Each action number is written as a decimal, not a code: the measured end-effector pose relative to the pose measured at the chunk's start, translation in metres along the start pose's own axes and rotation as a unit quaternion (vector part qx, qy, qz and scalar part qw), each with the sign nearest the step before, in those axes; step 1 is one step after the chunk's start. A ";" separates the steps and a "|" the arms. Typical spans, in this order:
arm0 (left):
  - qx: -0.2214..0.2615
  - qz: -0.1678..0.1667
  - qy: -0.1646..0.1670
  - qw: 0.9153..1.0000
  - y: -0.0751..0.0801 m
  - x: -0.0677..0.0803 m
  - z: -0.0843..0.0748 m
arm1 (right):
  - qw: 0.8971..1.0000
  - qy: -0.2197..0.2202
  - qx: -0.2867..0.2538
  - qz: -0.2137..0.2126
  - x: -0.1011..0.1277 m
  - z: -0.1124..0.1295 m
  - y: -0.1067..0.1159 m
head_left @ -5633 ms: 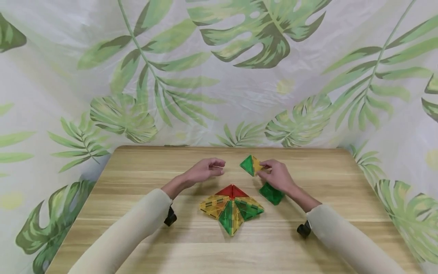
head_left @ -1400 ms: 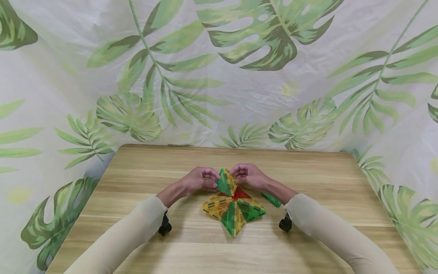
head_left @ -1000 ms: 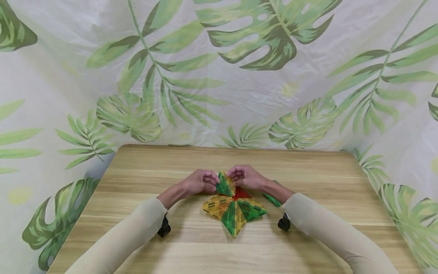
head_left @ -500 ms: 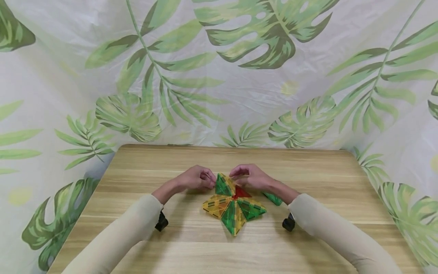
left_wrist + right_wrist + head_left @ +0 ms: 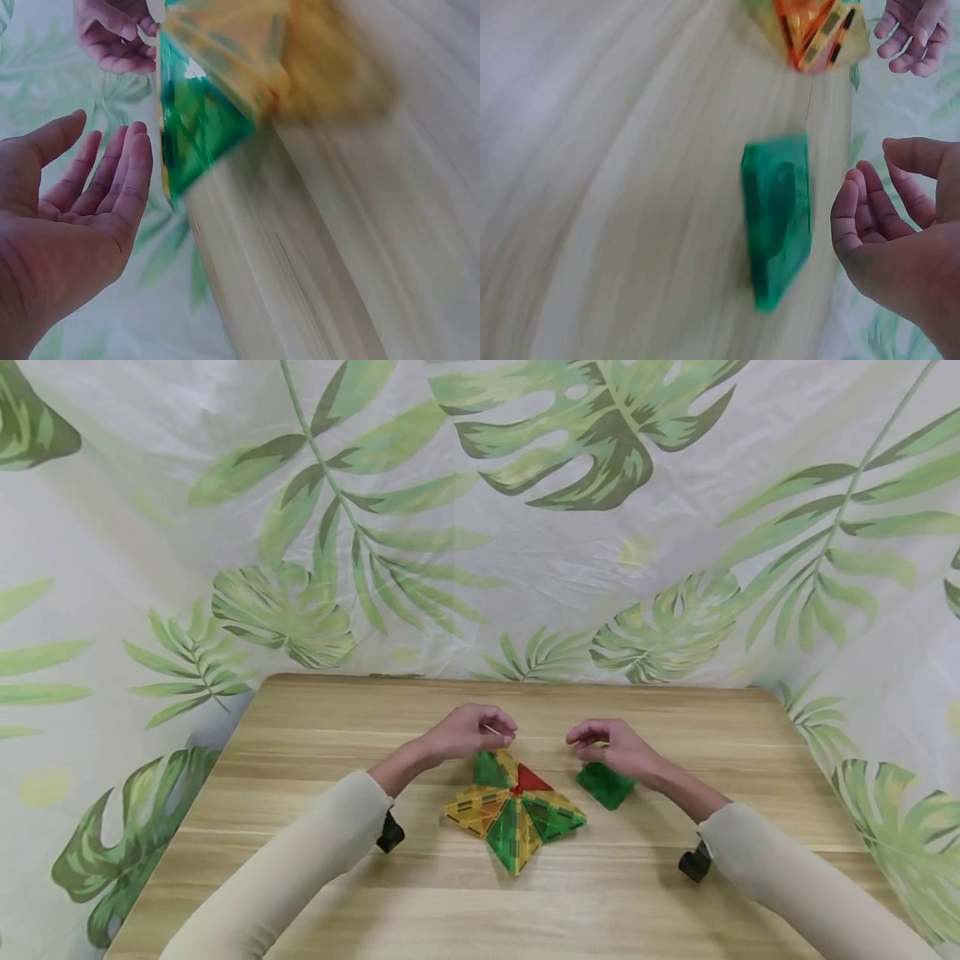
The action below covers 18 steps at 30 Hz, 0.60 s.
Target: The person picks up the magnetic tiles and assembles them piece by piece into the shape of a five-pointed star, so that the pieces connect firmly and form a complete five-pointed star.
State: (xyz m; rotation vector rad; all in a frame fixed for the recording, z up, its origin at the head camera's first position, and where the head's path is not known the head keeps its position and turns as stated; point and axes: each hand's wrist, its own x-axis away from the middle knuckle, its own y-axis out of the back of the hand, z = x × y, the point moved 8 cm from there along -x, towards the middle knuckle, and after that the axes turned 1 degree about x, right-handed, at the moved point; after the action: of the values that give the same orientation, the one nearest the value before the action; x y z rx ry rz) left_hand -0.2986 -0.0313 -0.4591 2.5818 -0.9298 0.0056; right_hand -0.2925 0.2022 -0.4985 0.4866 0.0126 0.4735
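Note:
A star-like build of translucent magnetic tiles (image 5: 513, 827) in green, yellow, orange and red stands mid-table. Its back-left point, a green triangle tile (image 5: 489, 772) joined to a yellow one, lies just below my left hand (image 5: 472, 732). That hand's fingers are relaxed and hold nothing; in the left wrist view a gap separates them from the green triangle tile (image 5: 199, 120). My right hand (image 5: 618, 750) hovers behind a green square tile (image 5: 606, 786). In the right wrist view its fingers bend loosely, apart from the thick-edged green tile (image 5: 780, 217), with nothing between them.
The wooden table (image 5: 322, 860) carries the build and the green square tile to its right. A leaf-patterned cloth (image 5: 420, 552) hangs behind the table's back edge. Dark wrist cameras (image 5: 693, 864) sit under both sleeves.
The green-and-yellow pair went from the back right onto the star's back-left side, held by both hands, and was let go. Since then the hands have parted, the right moving toward the green square tile.

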 end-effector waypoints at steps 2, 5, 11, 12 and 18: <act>-0.004 0.014 -0.006 1.000 -0.011 -0.008 -0.005 | 1.000 0.013 0.027 -0.007 0.009 -0.005 0.009; -0.008 0.033 -0.011 0.999 -0.026 -0.019 -0.012 | 0.998 0.027 0.062 -0.016 0.021 -0.013 0.022; -0.035 0.067 -0.013 0.997 -0.050 -0.040 -0.017 | 0.995 0.043 0.089 -0.036 0.044 -0.028 0.033; -0.039 0.072 -0.013 0.997 -0.054 -0.042 -0.017 | 0.994 0.047 0.093 -0.040 0.047 -0.029 0.033; -0.053 0.095 -0.013 0.994 -0.075 -0.058 -0.017 | 0.988 0.055 0.129 -0.071 0.064 -0.034 0.032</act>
State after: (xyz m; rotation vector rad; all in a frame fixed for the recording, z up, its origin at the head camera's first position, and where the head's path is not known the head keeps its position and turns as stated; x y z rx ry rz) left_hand -0.2961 0.0629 -0.4785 2.3929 -1.1505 -0.0236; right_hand -0.2537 0.2703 -0.5080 0.7078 0.2169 0.3587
